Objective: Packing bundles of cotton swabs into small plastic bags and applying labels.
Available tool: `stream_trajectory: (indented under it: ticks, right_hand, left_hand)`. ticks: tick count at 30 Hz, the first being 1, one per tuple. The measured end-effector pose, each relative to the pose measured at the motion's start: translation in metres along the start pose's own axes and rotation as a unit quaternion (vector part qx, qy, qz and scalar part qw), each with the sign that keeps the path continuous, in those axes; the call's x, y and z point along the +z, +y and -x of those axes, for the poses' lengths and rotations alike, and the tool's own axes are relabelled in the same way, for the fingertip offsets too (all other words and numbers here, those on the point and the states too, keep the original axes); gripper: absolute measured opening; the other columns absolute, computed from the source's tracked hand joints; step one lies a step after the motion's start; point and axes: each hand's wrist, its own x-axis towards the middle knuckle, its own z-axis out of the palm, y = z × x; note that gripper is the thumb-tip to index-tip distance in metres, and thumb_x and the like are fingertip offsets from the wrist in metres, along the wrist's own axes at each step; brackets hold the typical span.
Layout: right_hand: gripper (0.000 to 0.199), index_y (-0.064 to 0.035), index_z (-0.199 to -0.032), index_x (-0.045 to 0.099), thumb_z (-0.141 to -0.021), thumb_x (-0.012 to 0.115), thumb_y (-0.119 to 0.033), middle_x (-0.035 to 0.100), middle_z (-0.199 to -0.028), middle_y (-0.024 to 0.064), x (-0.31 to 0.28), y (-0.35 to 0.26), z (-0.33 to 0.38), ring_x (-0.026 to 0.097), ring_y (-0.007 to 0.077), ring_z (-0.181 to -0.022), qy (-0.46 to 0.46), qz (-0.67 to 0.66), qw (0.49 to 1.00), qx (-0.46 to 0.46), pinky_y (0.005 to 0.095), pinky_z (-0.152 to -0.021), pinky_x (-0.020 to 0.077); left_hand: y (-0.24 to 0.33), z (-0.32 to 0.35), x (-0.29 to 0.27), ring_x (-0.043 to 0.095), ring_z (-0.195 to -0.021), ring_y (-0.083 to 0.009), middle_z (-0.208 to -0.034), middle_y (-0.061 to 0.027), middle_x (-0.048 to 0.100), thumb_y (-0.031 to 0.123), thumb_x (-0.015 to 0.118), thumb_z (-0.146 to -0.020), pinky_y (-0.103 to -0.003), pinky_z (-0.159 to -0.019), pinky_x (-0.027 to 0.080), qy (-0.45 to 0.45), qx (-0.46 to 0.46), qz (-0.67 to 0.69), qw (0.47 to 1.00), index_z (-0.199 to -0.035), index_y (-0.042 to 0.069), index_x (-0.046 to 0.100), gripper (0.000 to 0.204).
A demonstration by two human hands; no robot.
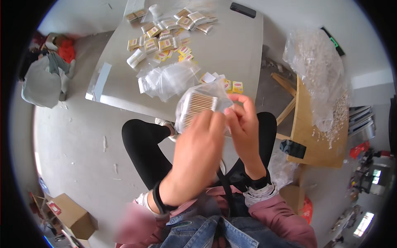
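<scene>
My left hand [198,149] is closed at the near end of a bundle of cotton swabs [200,106] with pale brown sticks. A clear plastic bag [223,91] surrounds the bundle, just off the table's near edge. With thumb and forefinger, my right hand [244,124] pinches the bag's right edge. The left fingertips are partly hidden behind the back of that hand. Beyond the hands, a pile of flat clear bags [167,80] lies on the table, with small yellow cards [237,86] beside it.
The grey table [231,45] carries several packed swab bundles [167,43] and a black case [243,10]. To the right, a large clear sack [316,62] rests on a wooden board [304,124] with scattered white bits. A cardboard box [72,215] stands on the floor at lower left.
</scene>
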Motion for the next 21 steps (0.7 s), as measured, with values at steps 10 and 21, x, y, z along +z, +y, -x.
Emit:
stream_trajectory:
  ticks: [10, 21]
  right_hand:
    - [0.036, -0.0048, -0.124, 0.054, -0.088, 0.061, -0.004, 0.062, -0.081, 0.0135, 0.066, 0.005, -0.002, 0.064, 0.0293, -0.069, 0.076, 0.097, 0.965, -0.231, 0.0391, -0.059, 0.0503]
    - [0.017, -0.0021, -0.098, 0.048, -0.085, 0.058, -0.007, 0.059, -0.075, 0.0111, 0.088, 0.009, 0.013, 0.063, 0.0289, -0.059, 0.076, 0.077, 0.986, -0.129, 0.0352, -0.047, 0.0491]
  left_hand:
    - [-0.092, -0.027, 0.006, 0.064, -0.086, -0.0251, -0.083, -0.0143, 0.061, 0.02, 0.063, -0.091, -0.037, -0.071, 0.049, -0.055, -0.279, 0.429, 0.858, -0.096, -0.001, 0.06, 0.022]
    - [-0.095, -0.038, -0.003, 0.049, -0.08, -0.0178, -0.084, -0.0052, 0.05, 0.007, 0.068, -0.083, -0.03, -0.073, 0.042, -0.193, -0.266, -0.106, 0.939, -0.089, 0.0, 0.064, 0.01]
